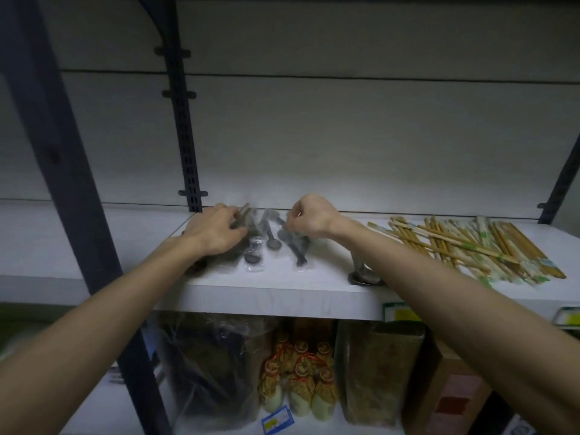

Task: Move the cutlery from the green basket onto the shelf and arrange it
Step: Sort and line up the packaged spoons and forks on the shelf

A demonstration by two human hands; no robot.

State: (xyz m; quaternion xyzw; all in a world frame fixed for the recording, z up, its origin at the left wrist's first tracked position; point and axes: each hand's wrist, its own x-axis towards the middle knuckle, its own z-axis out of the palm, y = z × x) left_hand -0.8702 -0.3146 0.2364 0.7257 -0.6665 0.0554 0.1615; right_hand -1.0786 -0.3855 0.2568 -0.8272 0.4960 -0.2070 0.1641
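Note:
Several dark spoons in clear plastic wrappers [270, 243] lie in a loose row on the white shelf [282, 296]. My left hand [216, 230] rests palm down on the wrapped spoons at the left of the row, fingers curled over them. My right hand [309, 222] pinches the top of a wrapped spoon [296, 246] at the right of the row. Another dark spoon [361, 273] lies near the shelf's front edge, partly hidden under my right forearm. The green basket is out of view.
A pile of wrapped wooden chopsticks [470, 246] covers the shelf's right part. Dark metal uprights [185, 136] stand at the back and left. Below are bagged goods [213, 365], small wrapped bottles [301, 375] and boxes [379, 368].

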